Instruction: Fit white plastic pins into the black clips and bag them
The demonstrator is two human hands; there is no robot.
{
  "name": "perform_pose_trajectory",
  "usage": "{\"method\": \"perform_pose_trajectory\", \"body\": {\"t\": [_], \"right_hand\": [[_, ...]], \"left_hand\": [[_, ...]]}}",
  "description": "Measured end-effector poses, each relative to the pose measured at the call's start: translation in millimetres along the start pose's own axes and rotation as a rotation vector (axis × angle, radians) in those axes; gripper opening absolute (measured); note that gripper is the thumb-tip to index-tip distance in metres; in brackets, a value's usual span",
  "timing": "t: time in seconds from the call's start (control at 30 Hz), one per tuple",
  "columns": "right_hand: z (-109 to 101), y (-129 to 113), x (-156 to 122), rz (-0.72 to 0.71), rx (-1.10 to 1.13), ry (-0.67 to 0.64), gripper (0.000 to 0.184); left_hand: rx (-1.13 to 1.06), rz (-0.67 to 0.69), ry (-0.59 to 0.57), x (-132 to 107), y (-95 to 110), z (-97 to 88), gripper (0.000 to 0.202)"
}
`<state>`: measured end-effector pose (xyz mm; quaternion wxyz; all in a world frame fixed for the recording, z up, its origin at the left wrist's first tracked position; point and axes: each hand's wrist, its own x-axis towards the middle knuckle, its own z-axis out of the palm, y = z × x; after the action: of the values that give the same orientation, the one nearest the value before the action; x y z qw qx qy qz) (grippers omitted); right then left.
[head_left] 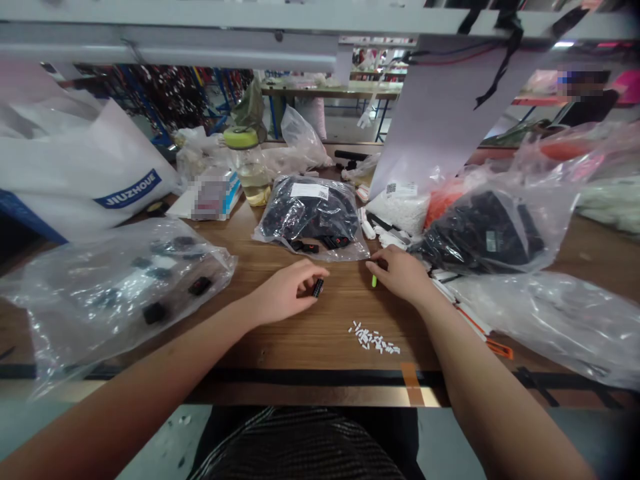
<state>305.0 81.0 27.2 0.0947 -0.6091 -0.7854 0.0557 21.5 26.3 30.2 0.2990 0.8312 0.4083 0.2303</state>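
Note:
My left hand rests on the wooden table with its fingers curled around a small black plastic part. A hand's width to the right, my right hand lies knuckles up, its fingers closed on a thin yellow-green stick whose tip pokes out below. A little heap of several tiny white pieces lies on the table in front of both hands. Just behind the hands sits a clear bag of black parts with a white label.
A crumpled clear bag with a few black parts lies at the left. Another bag of black parts and empty plastic fill the right. A bottle with a yellow lid, a white bag and an orange-handled tool stand around.

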Motion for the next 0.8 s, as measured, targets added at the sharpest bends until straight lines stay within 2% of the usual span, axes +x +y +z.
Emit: {"method": "perform_pose_trajectory", "body": {"t": [0.1, 0.2, 0.33, 0.43, 0.63, 0.8], "right_hand": [[3, 2, 2, -0.001, -0.018, 0.001, 0.034], [6, 4, 4, -0.009, -0.024, 0.002, 0.034], [9, 6, 6, -0.020, -0.003, 0.013, 0.032], [10, 9, 6, -0.022, 0.011, 0.016, 0.031], [12, 8, 5, -0.031, 0.026, 0.039, 0.030], [-6, -10, -6, -0.034, 0.171, 0.152, 0.024]], "left_hand": [[-0.044, -0.020, -0.019, -21, 0, 5.1, 0.036], [-0.070, -0.016, -0.003, -30, -3, 5.2, 0.034], [-0.035, -0.035, -0.020, -31, -6, 2.7, 0.035], [0.011, -0.054, -0.017, -31, -9, 3.1, 0.026], [0.084, 0.004, 0.021, -31, -14, 9.9, 0.020], [0.193, 0.018, 0.048, -30, -12, 14.6, 0.014]]}}
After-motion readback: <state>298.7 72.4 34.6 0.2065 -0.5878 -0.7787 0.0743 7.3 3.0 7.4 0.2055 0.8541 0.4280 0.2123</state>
